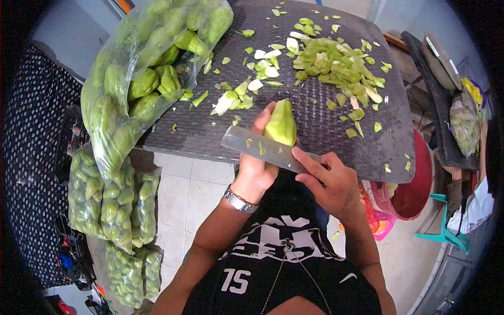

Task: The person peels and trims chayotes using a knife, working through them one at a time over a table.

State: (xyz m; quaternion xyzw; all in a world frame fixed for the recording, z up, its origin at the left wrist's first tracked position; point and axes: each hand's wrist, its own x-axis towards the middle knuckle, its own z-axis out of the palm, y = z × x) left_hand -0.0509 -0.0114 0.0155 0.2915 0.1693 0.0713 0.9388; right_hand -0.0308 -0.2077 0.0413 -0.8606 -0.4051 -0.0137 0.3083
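A pale green chayote (282, 124) rests in my left hand (257, 170), its narrow end pointing away from me. My fingers wrap its left side, and the wrist carries a silver watch. In my right hand (331, 181) is a wide-bladed knife (257, 146), its grey blade lying across the chayote's near end and in front of my left palm. Small green bits stick to the blade. The knife's handle is mostly hidden by my fingers. Both hands are at the near edge of the dark woven-pattern table (210, 139).
A heap of green peelings (336, 65) lies on the table, with scattered scraps around it. An open plastic bag of chayotes (142, 84) stands at the left. More filled bags (118, 202) sit below. A red tub (415, 178) and a teal stool (446, 226) are at right.
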